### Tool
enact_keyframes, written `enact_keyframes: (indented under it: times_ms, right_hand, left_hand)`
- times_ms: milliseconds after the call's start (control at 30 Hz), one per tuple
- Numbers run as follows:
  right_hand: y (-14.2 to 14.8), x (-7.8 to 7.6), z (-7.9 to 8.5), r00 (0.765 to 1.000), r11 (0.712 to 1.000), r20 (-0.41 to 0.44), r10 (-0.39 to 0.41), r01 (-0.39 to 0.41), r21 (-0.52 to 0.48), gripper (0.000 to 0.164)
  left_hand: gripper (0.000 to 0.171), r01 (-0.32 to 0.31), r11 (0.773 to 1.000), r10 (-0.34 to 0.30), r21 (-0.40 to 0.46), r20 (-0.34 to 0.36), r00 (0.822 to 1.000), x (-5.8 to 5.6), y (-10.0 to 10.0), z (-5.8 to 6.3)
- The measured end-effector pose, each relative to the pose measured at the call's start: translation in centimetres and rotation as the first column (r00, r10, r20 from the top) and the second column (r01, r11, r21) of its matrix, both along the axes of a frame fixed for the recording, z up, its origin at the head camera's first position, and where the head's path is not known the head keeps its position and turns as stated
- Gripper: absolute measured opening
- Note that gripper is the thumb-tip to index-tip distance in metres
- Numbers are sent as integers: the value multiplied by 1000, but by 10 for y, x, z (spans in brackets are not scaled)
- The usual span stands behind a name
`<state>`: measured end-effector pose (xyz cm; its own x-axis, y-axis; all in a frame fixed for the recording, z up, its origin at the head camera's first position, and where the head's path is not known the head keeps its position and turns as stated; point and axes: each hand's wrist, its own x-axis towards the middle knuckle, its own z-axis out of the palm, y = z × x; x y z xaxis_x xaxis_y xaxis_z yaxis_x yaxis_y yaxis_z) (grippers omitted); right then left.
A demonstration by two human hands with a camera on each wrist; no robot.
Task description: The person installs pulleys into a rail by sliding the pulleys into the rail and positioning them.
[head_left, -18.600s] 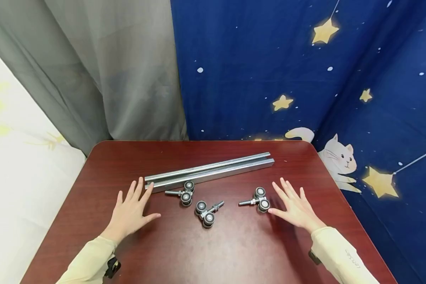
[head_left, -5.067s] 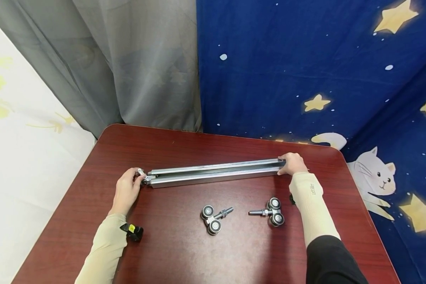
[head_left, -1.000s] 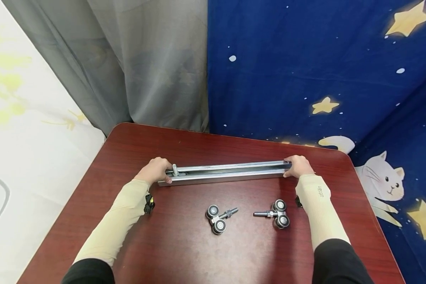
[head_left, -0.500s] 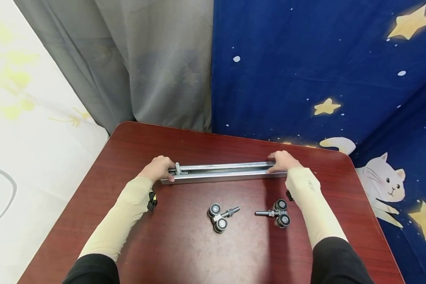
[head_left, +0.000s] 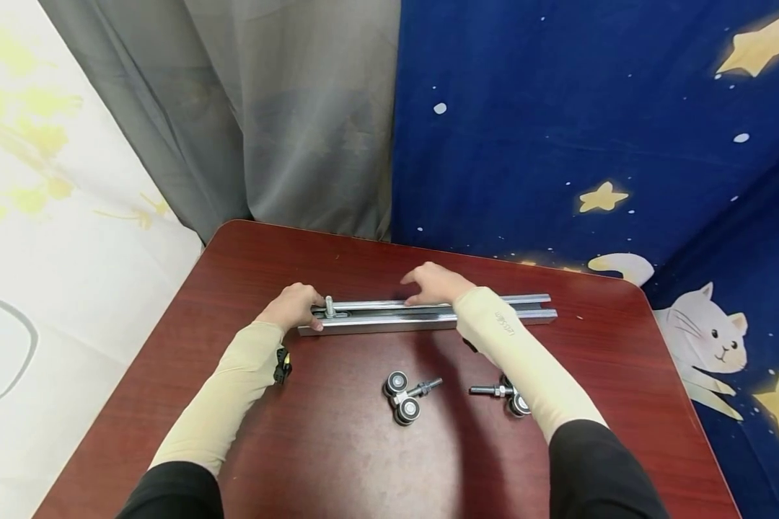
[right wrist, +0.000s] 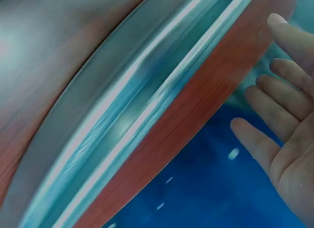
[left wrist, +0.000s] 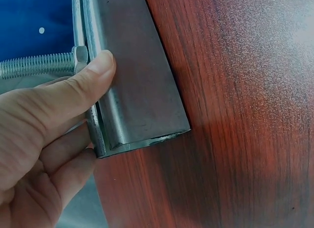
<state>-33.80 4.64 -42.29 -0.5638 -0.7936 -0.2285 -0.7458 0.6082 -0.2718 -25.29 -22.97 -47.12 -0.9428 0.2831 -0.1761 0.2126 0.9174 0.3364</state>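
Observation:
A galvanized C-channel rail (head_left: 383, 326) lies across the table with its slot facing up. My left hand (head_left: 292, 306) grips its left end; in the left wrist view the thumb (left wrist: 100, 66) presses one side wall, fingers behind. Beside the thumb, a roller trolley sits in the channel with its threaded bolt (head_left: 329, 306) sticking up out of the slot; its wheels are hidden inside. My right hand (head_left: 436, 283) hovers over the rail's middle, fingers spread and holding nothing, as the right wrist view also shows.
Two more roller trolleys lie nearer on the table (head_left: 337, 461): one trolley (head_left: 402, 398) in the middle, another trolley (head_left: 503, 391) to its right, partly covered by the right sleeve (head_left: 519, 353). Grey and blue curtains (head_left: 493, 130) hang behind the table's far edge.
My right hand has let go of the rail's right end and moved left along it to the middle. The left hand stays at the left end, by the trolley bolt.

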Motion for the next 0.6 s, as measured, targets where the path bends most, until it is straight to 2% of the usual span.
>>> enact_keyframes:
  times_ms: [233,600]
  right_hand:
    - [-44,13,5,990,991,-24,136,-136,-13,42]
    - [-92,30,8,965,965,-33,261,-262,-35,41]
  left_hand:
    - [47,-8,1000,8,24,-1,1000,-1,1,-1]
    - [46,-16,1000,15,26,15,1000,-1,-1,-1]
